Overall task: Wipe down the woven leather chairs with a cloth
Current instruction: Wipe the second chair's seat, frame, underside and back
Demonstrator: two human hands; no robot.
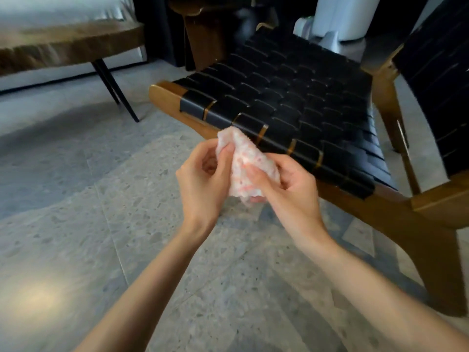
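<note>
Speckled grey terrazzo flooring [76, 199] is filling the lower part of the view, and a low chair with a brown wooden frame and a seat of woven black leather straps [291, 97] is sitting on it. Its woven black backrest [436, 72] is rising at the chair's right side. Beyond the chair's left front corner, a thick brown wooden slab on thin black legs [63, 44] is standing well apart. Just in front of the chair's front rail, a small white cloth flecked with pink [243, 163] is being held in the air by both hands, apparently not touching the seat. The left hand [203, 179] is pinching the cloth's upper edge between thumb and fingers; the right hand [286, 189] is gripping its lower part with curled fingers. Judging from this, the person is bunching or folding the cloth into a pad, so wiping on this chair seems not yet begun. The next move is calling for one hand to take the cloth alone, press it flat onto the straps nearest the front rail and follow the weave
</note>
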